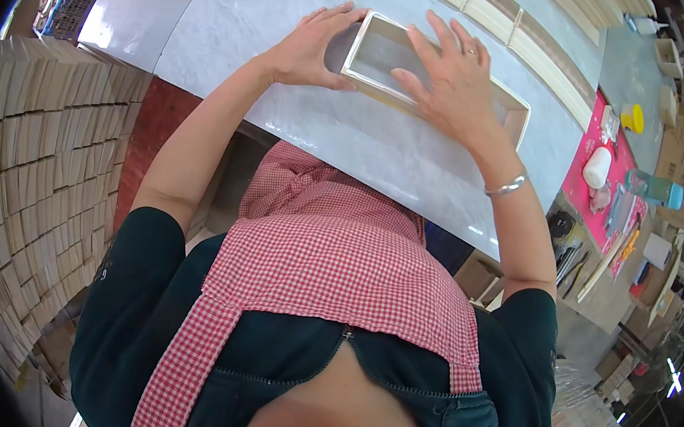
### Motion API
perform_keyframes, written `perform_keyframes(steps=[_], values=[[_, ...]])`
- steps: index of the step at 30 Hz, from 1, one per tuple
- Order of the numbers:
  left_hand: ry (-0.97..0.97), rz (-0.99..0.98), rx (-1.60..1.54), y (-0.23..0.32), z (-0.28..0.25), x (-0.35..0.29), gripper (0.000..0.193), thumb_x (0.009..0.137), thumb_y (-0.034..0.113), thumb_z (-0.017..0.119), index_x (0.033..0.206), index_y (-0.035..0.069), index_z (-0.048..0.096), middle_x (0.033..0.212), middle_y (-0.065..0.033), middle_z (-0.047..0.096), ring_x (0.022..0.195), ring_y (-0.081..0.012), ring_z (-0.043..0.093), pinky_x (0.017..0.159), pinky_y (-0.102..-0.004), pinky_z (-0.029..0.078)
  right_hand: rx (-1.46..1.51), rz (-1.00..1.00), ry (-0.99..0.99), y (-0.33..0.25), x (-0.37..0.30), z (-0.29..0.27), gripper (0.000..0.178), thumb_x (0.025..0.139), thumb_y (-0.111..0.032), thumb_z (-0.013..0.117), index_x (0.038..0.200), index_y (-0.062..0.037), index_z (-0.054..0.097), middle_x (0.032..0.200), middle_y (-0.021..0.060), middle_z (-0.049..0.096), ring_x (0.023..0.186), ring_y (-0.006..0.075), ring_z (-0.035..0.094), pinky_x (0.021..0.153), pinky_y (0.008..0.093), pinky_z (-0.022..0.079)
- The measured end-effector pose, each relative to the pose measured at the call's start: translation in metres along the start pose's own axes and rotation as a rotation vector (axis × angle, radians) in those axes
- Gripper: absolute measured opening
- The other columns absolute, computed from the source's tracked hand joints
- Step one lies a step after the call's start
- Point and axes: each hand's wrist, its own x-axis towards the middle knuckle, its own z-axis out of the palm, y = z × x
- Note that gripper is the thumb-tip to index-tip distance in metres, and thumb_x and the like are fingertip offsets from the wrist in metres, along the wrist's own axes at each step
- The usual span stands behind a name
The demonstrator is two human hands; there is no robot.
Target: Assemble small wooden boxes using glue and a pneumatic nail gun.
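Note:
A shallow rectangular wooden frame (439, 111) with pale rims lies slantwise on the grey marbled tabletop. My left hand (316, 48) curves round its left end, fingers near the far corner and thumb at the near one. Between that palm and the frame's end is a gap. Across the middle of the frame reaches my right hand (456, 84), fingers spread past the far rim and thumb over the opening. It hides part of the frame; whether its palm presses on the wood I cannot tell. A bracelet circles my right wrist.
Long pale wooden strips (542, 55) lie along the far side of the tabletop (349, 143). Stacked wooden pieces (48, 158) rise at left. On the right, a pink mat (586, 147) bears a white bottle (597, 168) near a yellow container (633, 118) and a blue-lidded bottle (653, 189).

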Motion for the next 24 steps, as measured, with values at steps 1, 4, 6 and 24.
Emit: perform_keyframes(steps=[1, 4, 6, 24], values=[[0.002, -0.002, -0.007, -0.001, 0.001, -0.001, 0.107, 0.064, 0.043, 0.086, 0.155, 0.012, 0.039, 0.156, -0.0061, 0.046, 0.150, -0.0267, 0.033, 0.127, -0.0460, 0.019, -0.006, 0.001, -0.009, -0.006, 0.005, 0.001, 0.055, 0.098, -0.056, 0.056, 0.139, -0.0196, 0.059, 0.151, 0.0077, 0.046, 0.141, 0.0337, 0.041, 0.114, 0.0543, 0.031], [-0.003, 0.009, -0.028, -0.001, 0.002, 0.002, 0.106, 0.065, 0.044, 0.085, 0.154, 0.011, 0.040, 0.156, -0.0053, 0.047, 0.151, -0.0261, 0.033, 0.126, -0.0460, 0.019, -0.031, 0.023, -0.033, -0.019, 0.019, 0.004, 0.055, 0.099, -0.053, 0.056, 0.143, -0.0200, 0.056, 0.153, 0.0068, 0.045, 0.142, 0.0321, 0.040, 0.116, 0.0502, 0.028], [-0.030, 0.015, -0.037, 0.004, 0.000, 0.009, 0.104, 0.064, 0.041, 0.086, 0.153, 0.009, 0.041, 0.155, -0.0072, 0.048, 0.149, -0.0284, 0.035, 0.125, -0.0452, 0.022, -0.060, 0.028, 0.021, -0.018, 0.018, 0.004, 0.053, 0.098, -0.052, 0.057, 0.138, -0.0185, 0.059, 0.151, 0.0077, 0.048, 0.139, 0.0327, 0.043, 0.114, 0.0524, 0.031], [-0.145, -0.216, -0.336, 0.027, -0.008, -0.025, 0.115, 0.057, 0.022, 0.091, 0.156, 0.003, 0.035, 0.153, -0.0184, 0.046, 0.138, -0.0358, 0.047, 0.117, -0.0446, 0.035, -0.601, 0.649, -0.104, 0.294, -0.341, -0.089, 0.040, 0.091, -0.041, 0.062, 0.113, -0.0081, 0.073, 0.117, 0.0166, 0.072, 0.104, 0.0342, 0.067, 0.082, 0.0440, 0.053]])
